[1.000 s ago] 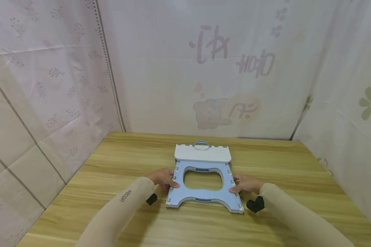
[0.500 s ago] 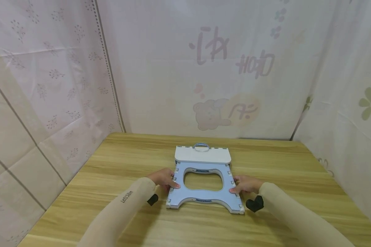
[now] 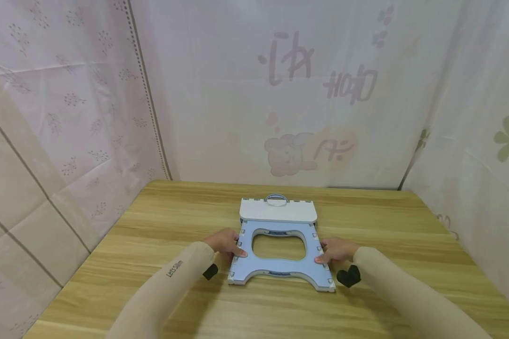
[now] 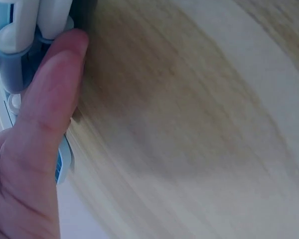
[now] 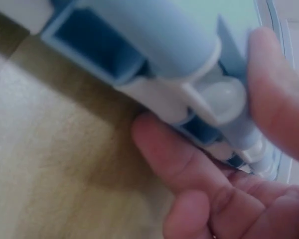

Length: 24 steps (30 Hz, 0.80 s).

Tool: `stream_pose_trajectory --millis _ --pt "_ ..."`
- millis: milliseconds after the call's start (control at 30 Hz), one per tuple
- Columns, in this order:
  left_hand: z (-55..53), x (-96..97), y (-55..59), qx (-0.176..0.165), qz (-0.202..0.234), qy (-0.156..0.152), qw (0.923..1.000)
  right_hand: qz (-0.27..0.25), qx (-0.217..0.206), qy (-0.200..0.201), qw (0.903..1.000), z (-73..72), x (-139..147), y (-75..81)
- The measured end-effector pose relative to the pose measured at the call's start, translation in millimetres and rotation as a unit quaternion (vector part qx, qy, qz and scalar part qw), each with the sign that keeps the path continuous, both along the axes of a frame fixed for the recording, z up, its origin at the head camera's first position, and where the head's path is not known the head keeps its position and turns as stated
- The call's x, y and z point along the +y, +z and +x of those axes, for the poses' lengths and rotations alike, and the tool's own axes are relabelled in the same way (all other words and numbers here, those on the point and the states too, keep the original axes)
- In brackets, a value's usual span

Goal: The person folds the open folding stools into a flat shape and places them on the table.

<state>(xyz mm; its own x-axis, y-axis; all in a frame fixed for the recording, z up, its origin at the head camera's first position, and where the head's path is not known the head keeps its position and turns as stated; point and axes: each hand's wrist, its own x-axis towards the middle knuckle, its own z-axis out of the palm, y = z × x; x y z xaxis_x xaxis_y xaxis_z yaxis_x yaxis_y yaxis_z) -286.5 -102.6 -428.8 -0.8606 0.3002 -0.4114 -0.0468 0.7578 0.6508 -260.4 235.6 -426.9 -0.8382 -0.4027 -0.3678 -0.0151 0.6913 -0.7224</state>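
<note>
A folded step stool (image 3: 277, 266), light blue with a white seat panel (image 3: 278, 212) and a loop handle at its far end, lies flat over the wooden table. My left hand (image 3: 224, 242) grips its left edge, thumb on the blue face. On the opposite edge my right hand (image 3: 339, 249) holds it the same way. In the left wrist view a finger (image 4: 50, 99) presses along the hinged side. The right wrist view has the thumb (image 5: 271, 84) on top and fingers (image 5: 174, 154) curled beneath the hinge knuckles (image 5: 222, 99).
The wood-grain table (image 3: 161, 207) extends around the stool. Printed curtains (image 3: 220, 117) hang behind it and along both sides. A black heart-shaped piece (image 3: 348, 276) sits by the right wrist, and another dark piece (image 3: 210, 271) by the left.
</note>
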Motion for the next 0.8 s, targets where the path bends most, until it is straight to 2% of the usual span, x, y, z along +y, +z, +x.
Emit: stream_pose_trajectory --millis 100,267,467,533,667,733,800 --pt "-0.8 -0.9 -0.2 -0.002 0.003 0.002 1.0 0.016 0.008 -0.001 0.9998 1.1 -3 2.8" --pt "-3.0 -1.0 -0.9 0.0 -0.001 -0.007 1.0 0.022 -0.002 0.002 0.9998 1.5 -4 4.2" --pt "-2.2 -1.7 3.1 0.036 -0.033 -0.039 0.998 -0.004 -0.019 0.03 0.9993 -0.9 2 0.0" --pt "-2.2 -3.5 3.5 0.057 -0.04 -0.047 0.9965 -0.015 -0.022 0.047 0.9985 -2.5 6 -1.7" --pt "-3.6 -9.6 1.7 0.132 -0.073 -0.058 0.9868 0.003 -0.008 0.055 0.9985 -5.1 18 -1.1" --pt "-3.5 -13.3 0.5 0.172 -0.106 -0.064 0.9772 0.02 0.027 0.055 0.998 -4.7 24 1.7" --pt "-2.7 -16.4 -0.2 0.193 -0.131 -0.063 0.9704 0.028 0.074 0.057 0.9953 -4.0 29 4.7"
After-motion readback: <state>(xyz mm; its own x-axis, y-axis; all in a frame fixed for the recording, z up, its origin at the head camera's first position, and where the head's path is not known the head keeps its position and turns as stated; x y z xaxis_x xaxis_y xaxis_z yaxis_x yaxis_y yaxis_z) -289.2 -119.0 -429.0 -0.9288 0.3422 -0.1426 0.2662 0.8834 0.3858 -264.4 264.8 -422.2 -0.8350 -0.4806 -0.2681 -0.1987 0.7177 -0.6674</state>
